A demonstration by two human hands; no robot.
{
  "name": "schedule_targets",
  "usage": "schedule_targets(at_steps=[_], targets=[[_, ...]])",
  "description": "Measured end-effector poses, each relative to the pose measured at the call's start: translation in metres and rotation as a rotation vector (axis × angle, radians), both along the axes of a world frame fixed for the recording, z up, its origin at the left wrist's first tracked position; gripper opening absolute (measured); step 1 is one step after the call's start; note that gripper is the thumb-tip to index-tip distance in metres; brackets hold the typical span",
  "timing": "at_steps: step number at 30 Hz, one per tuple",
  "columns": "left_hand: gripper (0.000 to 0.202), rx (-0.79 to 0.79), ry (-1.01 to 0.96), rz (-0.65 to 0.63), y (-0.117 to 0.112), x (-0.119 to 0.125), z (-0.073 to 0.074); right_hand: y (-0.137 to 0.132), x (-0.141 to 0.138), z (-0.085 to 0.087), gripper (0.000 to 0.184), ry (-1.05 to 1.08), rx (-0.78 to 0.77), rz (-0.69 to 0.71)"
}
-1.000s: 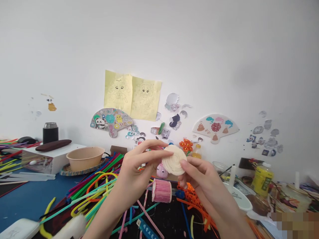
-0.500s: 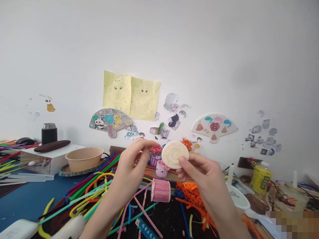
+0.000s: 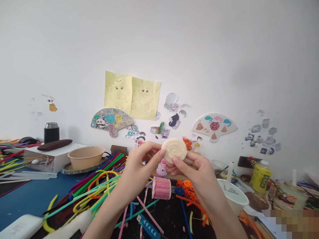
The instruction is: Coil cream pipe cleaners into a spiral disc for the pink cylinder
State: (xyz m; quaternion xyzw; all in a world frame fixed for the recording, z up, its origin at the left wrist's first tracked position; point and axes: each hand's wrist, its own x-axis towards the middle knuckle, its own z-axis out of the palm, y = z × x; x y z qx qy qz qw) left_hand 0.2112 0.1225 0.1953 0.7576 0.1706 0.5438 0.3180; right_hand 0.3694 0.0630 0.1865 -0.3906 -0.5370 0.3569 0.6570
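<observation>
Between my two hands is a cream disc coiled in a flat spiral [image 3: 174, 150], its face turned toward me. My right hand [image 3: 193, 167] pinches its lower right edge, thumb on the front and fingers behind. My left hand [image 3: 143, 162] grips the left edge between thumb and fingers. Below them a pink ribbed cylinder [image 3: 161, 188] with pale rims lies on its side on the dark work surface. Just behind the hands stands a small pink figure with googly eyes [image 3: 161, 169]. The fingertips behind the disc are partly hidden.
Colourful pipe cleaners [image 3: 99, 186] spread across the left, near a tan bowl [image 3: 86, 158]. Orange pipe cleaner pieces [image 3: 190, 192] lie at the right, beside a white-lidded cup [image 3: 233, 194] and a yellow bottle [image 3: 261, 177]. A blue packet [image 3: 149, 226] lies in front.
My left hand has moved right and taken hold of the disc's left edge. The disc has risen slightly and tilted back, with my right hand still on it.
</observation>
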Motion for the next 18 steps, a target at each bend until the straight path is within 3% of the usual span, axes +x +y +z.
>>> schedule_targets(at_steps=[3,8,12,18], targets=[[0.024,-0.022,0.018,-0.004,-0.0016,-0.0021,0.0021,-0.0004,0.0016,-0.0004,0.031,-0.044,-0.021,0.052],[0.017,-0.021,-0.026,-0.017,-0.0019,-0.0031,0.0010,-0.0015,0.0043,0.0012,0.030,-0.077,0.028,-0.037],[0.007,-0.004,-0.153,0.025,-0.0013,-0.0012,-0.0023,-0.0016,0.0012,0.0007,0.029,-0.046,0.021,-0.047],[0.006,-0.011,-0.172,0.026,-0.0032,0.0004,-0.0031,-0.0006,-0.0013,-0.0022,0.026,-0.033,0.047,-0.069]])
